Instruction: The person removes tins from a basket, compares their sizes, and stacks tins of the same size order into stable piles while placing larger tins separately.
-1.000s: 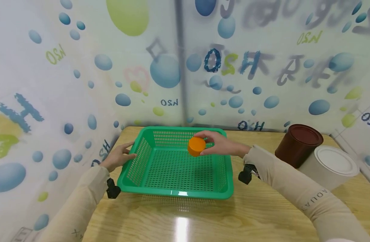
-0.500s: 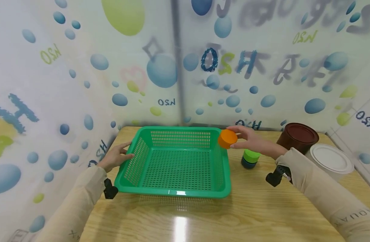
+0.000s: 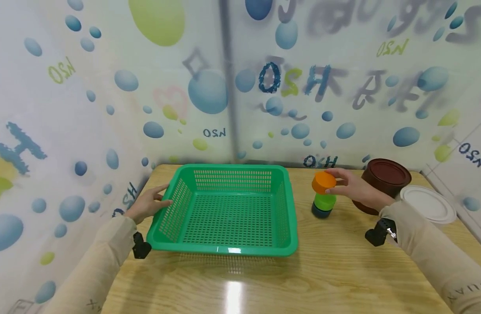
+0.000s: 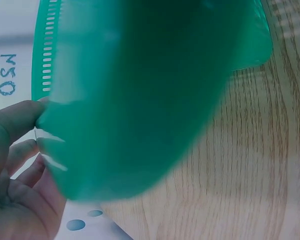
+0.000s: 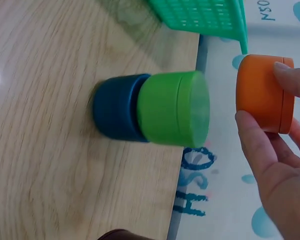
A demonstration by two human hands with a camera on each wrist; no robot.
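My right hand (image 3: 352,187) pinches a small round orange lidded jar (image 3: 323,182) between thumb and fingers. Directly below it stands a matching green jar (image 3: 325,201), stacked on a dark blue one (image 3: 321,213) on the table. The right wrist view shows a gap between the orange jar (image 5: 260,92) and the top of the green jar (image 5: 165,107). On the left, my left hand (image 3: 146,204) grips the rim of a green plastic basket (image 3: 225,250), thumb on the inner side. Up close in the left wrist view, the basket wall (image 4: 140,125) is blurred.
Right of the stack stand a dark brown lidded tub (image 3: 387,174) and a white lidded tub (image 3: 429,205), partly behind my right arm. A patterned wall (image 3: 244,144) rises along the back edge of the wooden table (image 3: 323,279).
My right hand has carried the orange jar from above the basket rightward to over the green and blue stack. My left hand has stayed on the basket rim. The view has shifted slightly.
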